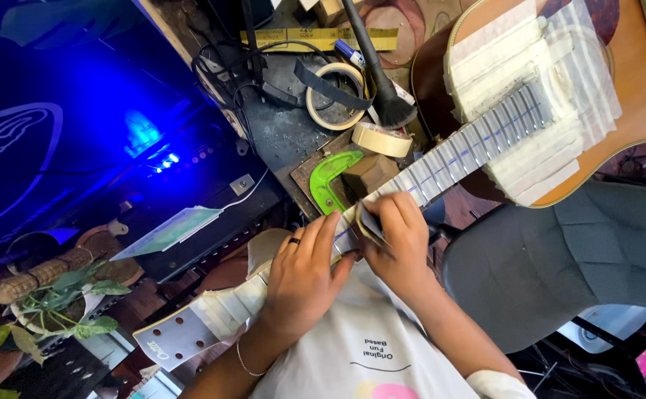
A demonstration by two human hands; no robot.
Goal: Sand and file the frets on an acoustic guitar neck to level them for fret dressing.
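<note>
Across my lap, the acoustic guitar point(633, 96) lay with its long axis running from the headstock point(175, 340) at lower left to the body at upper right. My left hand point(304, 273) gripped the taped neck point(449, 159), fingers curled over it. My right hand point(400, 240) pinched a small folded sheet point(369, 222) against the frets. Two rolls of masking tape point(381, 139) sat on the surface point(286, 133) beyond.

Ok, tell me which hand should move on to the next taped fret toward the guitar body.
Right, probably. The right hand pinches a small pale piece against the fretboard on the guitar body side; the left hand wraps the neck nearer the headstock.
</note>
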